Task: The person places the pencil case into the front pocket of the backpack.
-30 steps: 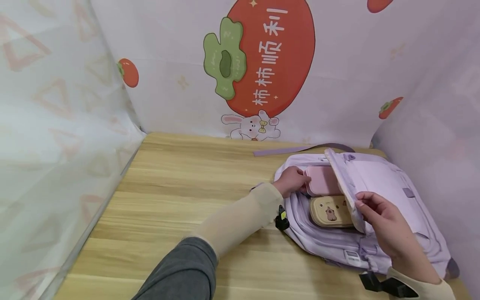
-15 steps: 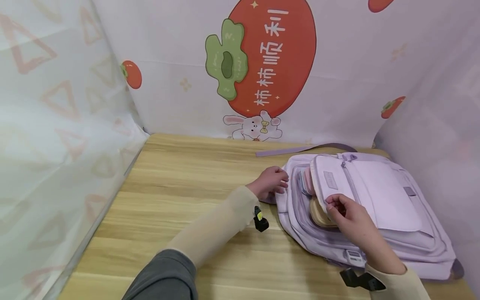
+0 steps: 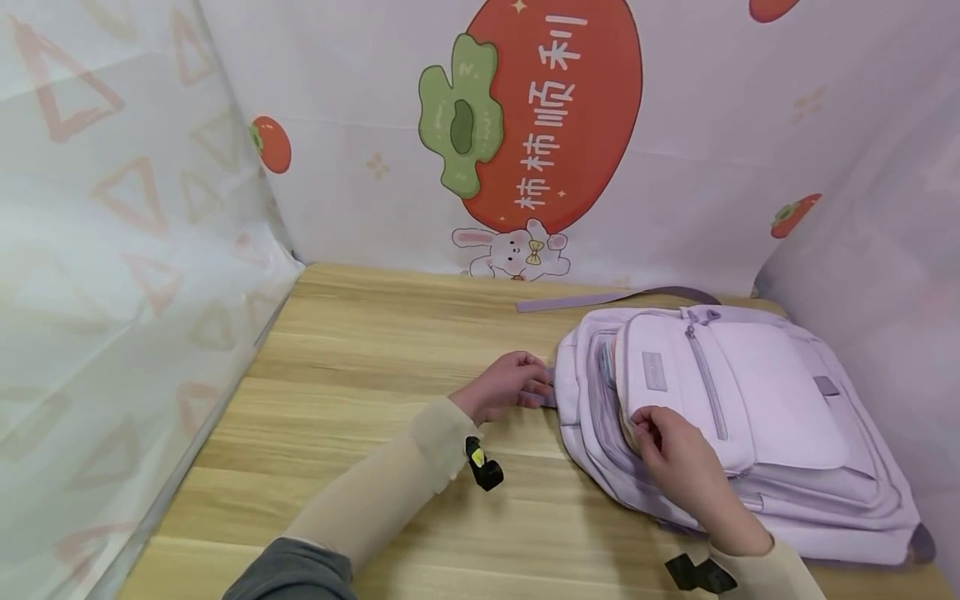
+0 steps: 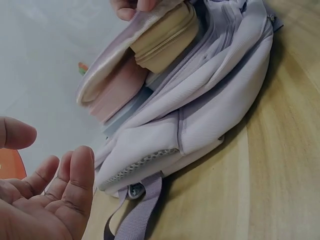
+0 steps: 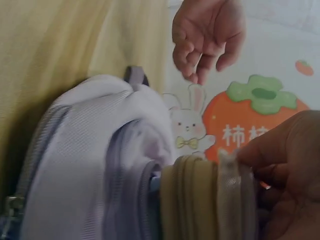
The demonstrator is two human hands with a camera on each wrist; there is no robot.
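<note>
A lilac backpack (image 3: 787,400) lies flat on the table, its front pocket unzipped at the left end. My right hand (image 3: 678,454) pinches the edge of the pocket's front flap (image 3: 652,400), which is folded down over most of the opening. Under the flap, the left wrist view shows a tan zippered case (image 4: 167,42), a pink case (image 4: 120,90) and a light blue item (image 4: 127,112) stacked beneath the pink one. My left hand (image 3: 506,387) hovers just left of the bag near a purple strap, fingers loosely bent and holding nothing.
A long purple strap (image 3: 570,302) stretches along the table behind the bag. The wooden table (image 3: 360,358) extends to the left. Printed white cloth (image 3: 360,192) hangs at the back and on both sides, the right side close to the bag.
My left hand has left the pink case and drawn back leftward out of the pocket. My right hand has brought the flap left and down, covering the cases in the head view.
</note>
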